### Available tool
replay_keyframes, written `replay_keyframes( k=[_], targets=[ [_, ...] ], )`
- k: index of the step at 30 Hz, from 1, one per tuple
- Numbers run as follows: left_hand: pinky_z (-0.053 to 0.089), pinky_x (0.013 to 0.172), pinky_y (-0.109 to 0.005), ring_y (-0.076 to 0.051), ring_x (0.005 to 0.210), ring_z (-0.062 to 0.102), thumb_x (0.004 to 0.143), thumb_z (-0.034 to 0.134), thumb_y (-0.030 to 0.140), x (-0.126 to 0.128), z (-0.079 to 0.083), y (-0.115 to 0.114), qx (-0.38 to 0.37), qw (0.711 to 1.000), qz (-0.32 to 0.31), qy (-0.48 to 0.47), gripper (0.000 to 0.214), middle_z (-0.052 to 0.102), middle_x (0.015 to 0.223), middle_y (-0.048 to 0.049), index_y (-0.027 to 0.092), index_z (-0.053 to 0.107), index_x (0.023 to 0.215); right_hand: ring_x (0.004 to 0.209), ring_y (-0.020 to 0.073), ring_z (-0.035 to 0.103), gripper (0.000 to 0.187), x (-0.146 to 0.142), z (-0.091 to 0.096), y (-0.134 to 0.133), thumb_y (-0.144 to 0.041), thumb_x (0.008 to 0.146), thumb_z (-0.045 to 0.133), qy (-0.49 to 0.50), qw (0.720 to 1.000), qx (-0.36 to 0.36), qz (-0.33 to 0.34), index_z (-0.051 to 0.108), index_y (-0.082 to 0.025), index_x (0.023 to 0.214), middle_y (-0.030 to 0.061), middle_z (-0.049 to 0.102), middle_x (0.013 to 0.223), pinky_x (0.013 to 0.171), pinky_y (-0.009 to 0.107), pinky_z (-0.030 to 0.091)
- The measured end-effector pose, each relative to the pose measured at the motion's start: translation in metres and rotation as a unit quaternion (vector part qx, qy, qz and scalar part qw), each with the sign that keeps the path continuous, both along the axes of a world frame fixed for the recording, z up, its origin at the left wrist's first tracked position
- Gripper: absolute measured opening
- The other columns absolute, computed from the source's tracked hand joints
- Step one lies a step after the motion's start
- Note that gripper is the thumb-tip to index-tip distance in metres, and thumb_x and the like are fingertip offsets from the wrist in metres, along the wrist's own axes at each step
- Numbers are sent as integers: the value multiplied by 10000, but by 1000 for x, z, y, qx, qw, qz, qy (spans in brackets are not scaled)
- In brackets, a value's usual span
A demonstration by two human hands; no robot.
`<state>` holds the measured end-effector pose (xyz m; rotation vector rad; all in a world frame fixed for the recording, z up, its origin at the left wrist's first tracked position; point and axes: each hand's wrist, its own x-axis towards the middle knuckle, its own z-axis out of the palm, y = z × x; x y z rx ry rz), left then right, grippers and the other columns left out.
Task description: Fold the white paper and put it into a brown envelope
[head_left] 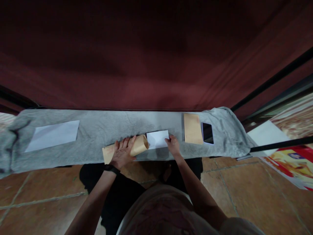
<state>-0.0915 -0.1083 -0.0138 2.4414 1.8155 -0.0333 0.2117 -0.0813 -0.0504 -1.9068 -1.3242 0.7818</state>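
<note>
My left hand lies across a brown paper envelope, its fingers over the far edge and its thumb at the near edge. The envelope is bowed, and its mouth gapes on the right. Just right of that mouth is a white sheet of paper, which looks folded. Its left end is at the mouth; whether it reaches inside I cannot tell. My right hand pinches the right end of the paper between thumb and fingers.
A second brown envelope and a phone lie to the right on the grey cloth covering the narrow bench. A larger white sheet lies at the left. A dark red curtain hangs behind, and black bars stand at the right.
</note>
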Motion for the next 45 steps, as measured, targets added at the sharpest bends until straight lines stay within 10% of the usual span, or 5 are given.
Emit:
replay_keyframes(
  k=[8,19,26,32,45],
  targets=[
    [165,1174,-632,-405,1424,362,678,782,375,3,-3,-1,-1,1000,4,-22,1156,419,1521,-204,204,118,1609,770,177,585,249,11,8,-10,-456,866,516,214,969,123,-12,586,-224,925,13,653,850,722,276,495],
    [159,1181,-626,-408,1424,367,683,770,415,11,-3,-1,9,999,-5,-40,1148,438,1509,-206,204,120,1605,601,152,541,192,25,20,-6,-316,823,564,85,987,-1,138,606,-225,659,-21,598,606,602,245,425],
    [137,1187,-635,-410,1418,366,675,791,388,32,8,4,50,995,-49,-69,1147,428,1508,-207,195,140,1600,627,163,583,266,6,23,-7,-344,881,539,74,990,3,120,656,-198,692,-12,612,637,628,258,451],
    [116,1207,-617,-395,1443,330,690,790,329,65,20,6,67,990,-86,-89,1100,424,1513,-191,199,180,1595,1127,179,624,208,-29,18,-14,-241,931,523,82,990,50,105,728,-214,912,73,676,1203,1019,290,463],
    [123,1211,-619,-379,1473,298,717,775,301,80,26,13,54,987,-126,-85,1067,423,1522,-192,206,183,1600,856,160,658,296,-27,11,-23,-201,806,547,129,990,45,25,576,-237,1098,33,650,1076,803,292,540]
  ],
)
